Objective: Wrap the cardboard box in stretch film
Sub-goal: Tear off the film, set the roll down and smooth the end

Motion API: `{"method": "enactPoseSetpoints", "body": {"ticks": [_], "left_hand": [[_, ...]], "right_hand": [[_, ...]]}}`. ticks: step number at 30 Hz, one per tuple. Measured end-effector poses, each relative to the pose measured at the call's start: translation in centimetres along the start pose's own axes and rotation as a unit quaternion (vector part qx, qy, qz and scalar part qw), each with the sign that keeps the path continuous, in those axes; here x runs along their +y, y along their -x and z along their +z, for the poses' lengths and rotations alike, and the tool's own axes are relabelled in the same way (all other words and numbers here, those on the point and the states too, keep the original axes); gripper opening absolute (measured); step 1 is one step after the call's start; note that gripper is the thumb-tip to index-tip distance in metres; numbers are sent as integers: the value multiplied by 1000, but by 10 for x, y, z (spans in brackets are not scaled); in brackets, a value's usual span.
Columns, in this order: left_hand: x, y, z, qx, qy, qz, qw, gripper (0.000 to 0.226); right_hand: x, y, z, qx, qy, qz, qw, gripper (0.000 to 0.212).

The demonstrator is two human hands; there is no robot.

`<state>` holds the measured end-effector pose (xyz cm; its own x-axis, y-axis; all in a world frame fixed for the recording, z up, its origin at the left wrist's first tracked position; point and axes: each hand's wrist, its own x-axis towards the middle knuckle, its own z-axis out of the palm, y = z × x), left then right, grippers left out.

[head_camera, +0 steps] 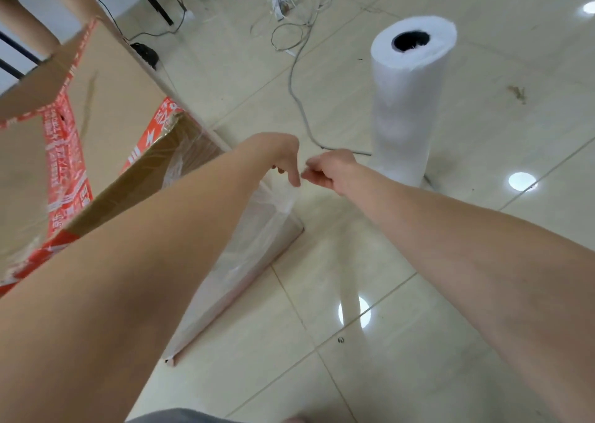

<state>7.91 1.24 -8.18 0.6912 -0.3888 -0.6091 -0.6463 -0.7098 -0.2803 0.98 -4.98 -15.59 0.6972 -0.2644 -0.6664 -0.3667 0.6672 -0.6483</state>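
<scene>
Pinching barely visible film [283, 197], both hands [283, 158] [328, 171] beside box [106, 100].

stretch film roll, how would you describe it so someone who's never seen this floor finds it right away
Start at the big cardboard box with red printed tape on the left, then look right across the pale tiled floor, past both hands. The stretch film roll stands upright on end there, apart from the box. It is the only tall white cylinder, with a dark hollow core at the top, unlike the thin cables behind it.
</scene>
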Motion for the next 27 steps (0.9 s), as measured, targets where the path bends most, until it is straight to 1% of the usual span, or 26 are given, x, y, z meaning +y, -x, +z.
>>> {"method": "enactPoseSetpoints", "body": {"ticks": [3,4,5,6,7,8,9,10,11,12,13,15,16,18,20,22,23,25,27], "left_hand": [[4,4,13,-101,-137,-48,984,84],[5,5,19,-118,-174,-62,976,92],[5,6,25,-125,-205,-69,968,94],[5,7,31,-117,-231,-67,964,88],[5,8,34,-89,-254,-57,962,74],[5,9,34,-49,-263,-40,963,57],[5,11,32,-9,-254,-27,967,39],[5,11,27,13,-231,-23,973,23],[4,13,20,14,-200,-27,979,12],[1,15,11,-2,-164,-34,986,10],[-4,14,2,-22,-125,-48,991,16],[-15,13,-18,-49,-54,-73,995,27],[-20,12,-29,-40,-43,-72,996,30],[-27,8,-51,-17,-36,-61,997,27],[-31,7,-67,-6,-25,-51,998,19],[-38,9,-76,40,-23,-40,998,15],[-43,11,-77,68,-12,-34,997,18],[-51,14,-74,105,41,-35,993,27],[-54,18,-72,107,101,-46,988,32]], "right_hand": [[0,-1,1,-6,-18,20,1000,29],[-1,-3,0,-10,-45,30,998,36],[0,-7,0,-12,-78,47,996,39],[0,-10,0,-3,-63,53,997,40],[1,-11,0,2,-49,54,997,39],[1,-14,-1,5,-56,55,997,36],[2,-16,-3,17,-65,50,997,30],[3,-15,-3,18,-47,35,998,24],[3,-15,-5,9,-25,22,999,19],[5,-18,-7,7,-16,17,1000,14],[4,-22,-8,2,-35,23,999,11],[4,-35,-8,17,-99,56,993,20],[5,-38,-7,21,-89,59,994,20],[7,-37,-1,14,-10,42,999,19],[6,-30,7,17,61,-3,998,29],[-6,-22,18,27,107,-24,994,37],[-16,-16,23,38,157,-45,986,40],[-39,1,31,46,298,-95,949,44],[-59,20,37,52,387,-117,913,45]]}}
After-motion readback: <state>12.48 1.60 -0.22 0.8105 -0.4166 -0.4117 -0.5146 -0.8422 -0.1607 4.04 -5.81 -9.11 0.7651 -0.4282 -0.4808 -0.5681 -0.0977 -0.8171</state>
